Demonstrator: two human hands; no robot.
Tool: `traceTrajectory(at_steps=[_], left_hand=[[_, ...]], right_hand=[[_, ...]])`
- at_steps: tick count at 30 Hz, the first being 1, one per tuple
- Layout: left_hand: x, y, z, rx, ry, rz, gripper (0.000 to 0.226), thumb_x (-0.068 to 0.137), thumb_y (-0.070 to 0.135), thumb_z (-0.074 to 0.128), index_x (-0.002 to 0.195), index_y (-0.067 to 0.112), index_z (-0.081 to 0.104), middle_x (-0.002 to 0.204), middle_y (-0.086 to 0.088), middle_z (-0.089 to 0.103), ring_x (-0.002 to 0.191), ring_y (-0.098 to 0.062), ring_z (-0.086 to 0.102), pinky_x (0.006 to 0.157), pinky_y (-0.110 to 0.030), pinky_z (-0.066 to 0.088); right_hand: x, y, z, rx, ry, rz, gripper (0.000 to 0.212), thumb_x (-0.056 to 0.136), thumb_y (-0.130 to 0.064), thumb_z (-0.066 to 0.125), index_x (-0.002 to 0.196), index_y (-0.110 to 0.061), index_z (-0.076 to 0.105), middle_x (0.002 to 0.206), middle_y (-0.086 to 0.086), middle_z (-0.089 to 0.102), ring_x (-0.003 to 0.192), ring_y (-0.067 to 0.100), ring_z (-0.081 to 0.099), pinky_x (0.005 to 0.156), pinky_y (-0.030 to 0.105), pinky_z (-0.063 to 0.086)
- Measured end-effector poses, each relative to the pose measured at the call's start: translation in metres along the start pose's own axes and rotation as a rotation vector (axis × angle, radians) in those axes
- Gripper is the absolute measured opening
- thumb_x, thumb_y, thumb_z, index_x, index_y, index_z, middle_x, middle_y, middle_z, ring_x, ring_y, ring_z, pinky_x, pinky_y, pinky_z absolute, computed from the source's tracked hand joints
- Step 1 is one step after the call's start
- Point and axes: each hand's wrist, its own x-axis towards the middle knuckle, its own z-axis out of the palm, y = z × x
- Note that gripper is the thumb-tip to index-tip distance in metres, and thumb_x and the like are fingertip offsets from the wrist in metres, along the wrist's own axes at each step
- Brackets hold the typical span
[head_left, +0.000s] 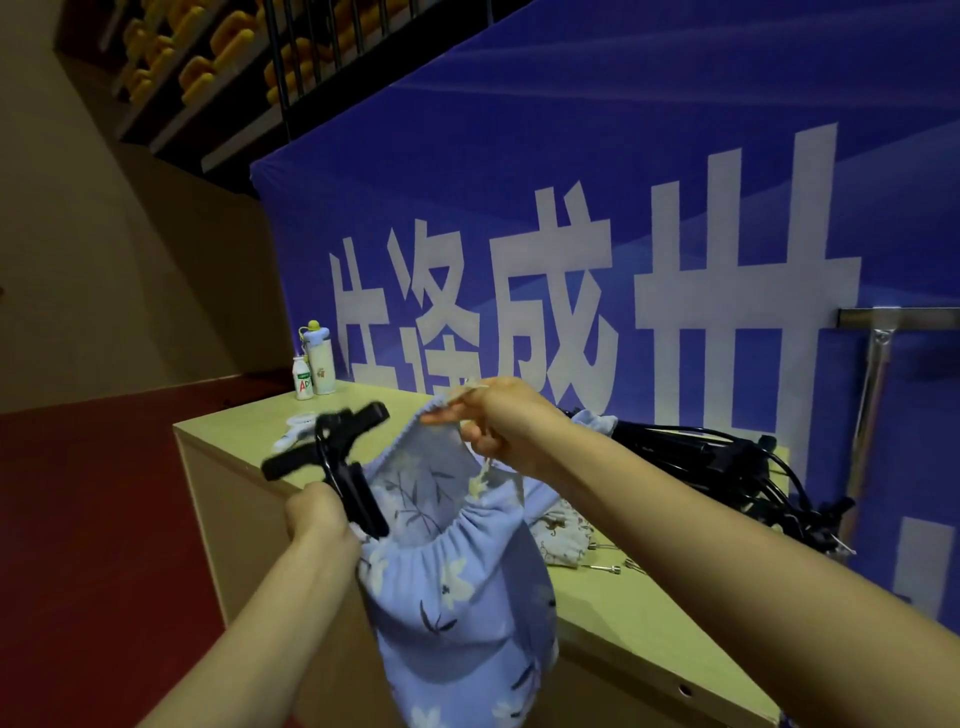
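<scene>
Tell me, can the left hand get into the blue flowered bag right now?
Probably yes. The right hand holds the bag up by its rim, so its mouth gapes beside the left hand, which grips a black clamp at the opening.

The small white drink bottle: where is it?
In the head view, left of centre, the bottle stands on the far corner of the counter beside a taller flask.
</scene>
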Motion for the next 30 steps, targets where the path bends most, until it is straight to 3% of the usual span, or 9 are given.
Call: traceTrajectory(at_steps=[5,8,10,12,15,18,21,27,30], left_hand=[[-0.007,-0.01,0.002,-0.038,-0.053,-0.089,0.032,0.098,0.01,0.029,0.074,0.008,0.051,0.088,-0.014,0.052,0.064,-0.023,0.046,0.059,-0.027,0.039],[-0.016,-0.006,0.006,-0.1,-0.025,-0.114,0.039,0.101,0.014,0.027,0.129,-0.001,0.05,0.118,-0.023,0.058,0.101,-0.028,0.056,0.081,-0.036,0.043],[-0.016,-0.005,0.009,-0.11,0.01,-0.103,0.044,0.101,0.019,0.027,0.139,0.003,0.042,0.14,-0.018,0.049,0.124,-0.031,0.052,0.095,-0.039,0.044],[-0.021,-0.003,0.012,-0.155,0.032,-0.115,0.034,0.093,0.018,0.034,0.111,0.012,0.061,0.112,-0.013,0.063,0.105,-0.031,0.06,0.085,-0.036,0.047],[-0.026,-0.003,0.019,-0.284,0.003,-0.105,0.02,0.072,0.012,0.038,0.06,0.021,0.025,0.062,0.0,0.031,0.055,-0.02,0.033,0.054,-0.026,0.028],[-0.032,0.0,0.019,-0.302,-0.105,-0.109,0.025,0.079,0.032,0.046,0.061,0.016,0.04,0.063,-0.003,0.043,0.053,-0.022,0.042,0.054,-0.027,0.036],[-0.032,0.0,0.024,-0.17,-0.243,-0.111,0.051,0.079,0.057,0.052,0.095,0.01,0.061,0.085,-0.012,0.064,0.076,-0.031,0.064,0.074,-0.037,0.055],[-0.059,-0.005,0.032,0.012,-0.403,-0.096,0.045,0.091,0.046,0.053,0.109,0.006,0.059,0.087,-0.014,0.063,0.069,-0.029,0.061,0.06,-0.033,0.049],[-0.081,-0.005,0.03,0.092,-0.493,-0.091,0.033,0.093,0.038,0.054,0.095,0.006,0.058,0.073,-0.009,0.059,0.053,-0.024,0.06,0.045,-0.026,0.046]], right_hand=[[-0.006,0.002,0.002,0.229,0.066,-0.007,0.019,0.096,0.006,0.029,0.092,0.003,0.047,0.105,0.028,0.062,0.029,0.006,0.035,0.029,0.012,0.024],[-0.007,0.006,0.0,0.352,0.093,-0.045,0.024,0.096,0.006,0.027,0.086,0.002,0.049,0.093,0.022,0.063,0.03,0.006,0.042,0.03,0.012,0.026],[-0.009,0.006,0.001,0.404,0.104,-0.072,0.024,0.097,0.004,0.028,0.088,0.001,0.05,0.086,0.018,0.063,0.032,0.006,0.045,0.031,0.012,0.028],[-0.01,0.006,0.003,0.428,0.11,-0.085,0.024,0.097,0.003,0.031,0.082,-0.003,0.049,0.082,0.015,0.063,0.035,0.007,0.047,0.032,0.011,0.029],[-0.01,0.007,0.004,0.433,0.099,-0.089,0.021,0.097,0.003,0.033,0.085,-0.005,0.049,0.081,0.014,0.063,0.036,0.007,0.049,0.032,0.012,0.03],[-0.01,0.004,0.001,0.399,0.066,-0.097,0.02,0.096,0.003,0.033,0.092,-0.001,0.052,0.092,0.019,0.064,0.033,0.006,0.046,0.031,0.012,0.028],[-0.014,-0.002,-0.004,0.186,0.024,-0.065,0.022,0.096,-0.001,0.04,0.111,0.008,0.055,0.1,0.018,0.064,0.038,0.004,0.041,0.033,0.011,0.028],[-0.027,-0.004,-0.018,-0.076,0.09,-0.051,0.021,0.096,-0.013,0.049,0.081,-0.004,0.06,0.069,0.007,0.057,0.035,0.003,0.036,0.035,0.013,0.024],[-0.044,-0.007,-0.029,-0.099,0.168,-0.081,0.026,0.096,-0.014,0.049,0.072,-0.009,0.059,0.053,-0.001,0.045,0.031,0.004,0.028,0.033,0.015,0.019]])
